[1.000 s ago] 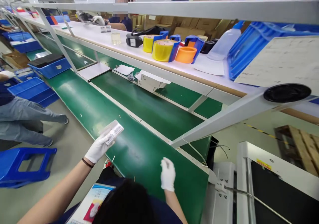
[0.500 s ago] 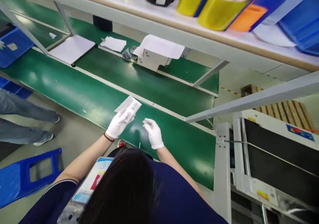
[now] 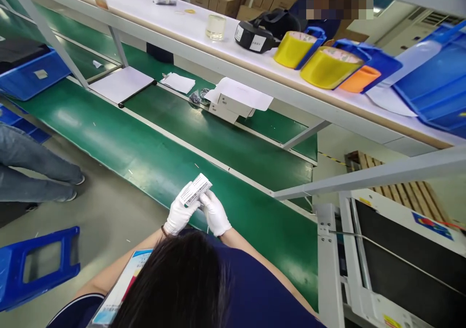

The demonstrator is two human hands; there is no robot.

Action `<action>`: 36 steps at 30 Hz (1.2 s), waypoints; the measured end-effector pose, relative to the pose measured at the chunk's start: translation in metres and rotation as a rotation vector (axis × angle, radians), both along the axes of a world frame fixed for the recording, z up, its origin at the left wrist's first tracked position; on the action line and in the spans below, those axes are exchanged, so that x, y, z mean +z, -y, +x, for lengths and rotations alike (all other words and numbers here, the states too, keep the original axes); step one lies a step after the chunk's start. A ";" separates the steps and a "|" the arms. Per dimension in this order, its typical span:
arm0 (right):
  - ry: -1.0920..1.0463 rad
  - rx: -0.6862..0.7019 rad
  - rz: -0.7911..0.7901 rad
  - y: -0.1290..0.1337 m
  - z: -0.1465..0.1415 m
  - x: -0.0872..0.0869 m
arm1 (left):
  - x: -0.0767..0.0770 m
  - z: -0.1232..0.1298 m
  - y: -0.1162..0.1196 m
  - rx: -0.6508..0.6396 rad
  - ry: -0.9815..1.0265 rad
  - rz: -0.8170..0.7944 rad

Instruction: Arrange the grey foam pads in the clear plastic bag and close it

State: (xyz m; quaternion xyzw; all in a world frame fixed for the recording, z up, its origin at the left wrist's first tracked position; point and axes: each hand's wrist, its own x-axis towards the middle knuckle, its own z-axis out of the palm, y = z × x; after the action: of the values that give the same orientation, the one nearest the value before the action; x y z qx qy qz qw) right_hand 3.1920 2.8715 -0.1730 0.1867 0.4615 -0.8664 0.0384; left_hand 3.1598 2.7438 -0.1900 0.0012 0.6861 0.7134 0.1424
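Note:
Both my hands wear white gloves and meet over the near edge of the green bench surface [image 3: 153,172]. My left hand [image 3: 181,212] is closed on a small white box with printed text and barcodes [image 3: 196,189], gripping it from the left. The fingers of my right hand [image 3: 215,213] pinch the same box at its lower right side. The printed face is turned up toward me. Whether the box is sealed, I cannot tell.
Above the bench runs a white shelf [image 3: 204,58] with yellow tape rolls [image 3: 329,68] and a glass jar [image 3: 215,27]. White boxes [image 3: 227,107] lie under it. A blue stool [image 3: 40,267] stands at lower left, near a person's legs [image 3: 32,163]. A machine [image 3: 407,250] is at right.
My right hand has come in from the right and taken hold of the box, which has been turned to show another printed side. The view has tilted up, showing more of the shelf.

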 end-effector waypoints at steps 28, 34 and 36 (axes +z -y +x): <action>0.124 0.141 0.151 0.003 0.015 -0.006 | 0.001 0.012 0.021 -0.036 -0.015 0.073; 0.145 0.133 0.184 -0.001 0.022 -0.013 | -0.011 0.013 0.024 -0.097 -0.008 0.039; 0.150 0.134 0.172 -0.001 0.024 -0.017 | -0.019 0.014 0.025 -0.113 -0.011 0.006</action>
State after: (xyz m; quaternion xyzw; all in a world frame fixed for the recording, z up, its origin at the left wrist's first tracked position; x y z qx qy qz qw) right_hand 3.2164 2.8724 -0.1898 0.2225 0.5415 -0.8026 0.1146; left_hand 3.1735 2.7183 -0.2086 0.0444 0.6836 0.7062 0.1789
